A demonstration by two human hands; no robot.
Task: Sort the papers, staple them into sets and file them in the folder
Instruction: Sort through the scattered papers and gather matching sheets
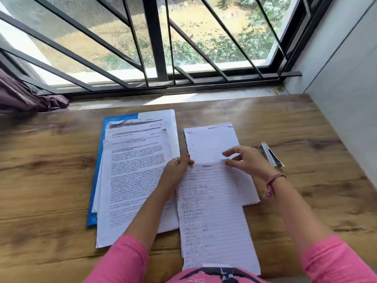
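Pinching the top corners of a lined handwritten sheet, the person works at the wooden table. Her left hand grips the upper left corner, thumb and fingers curled on the edge; her right hand nips the upper right corner. That sheet overlaps another lined sheet lying toward 12 o'clock. At 9 o'clock a printed stack rests on the blue folder. At 3 o'clock lies the stapler.
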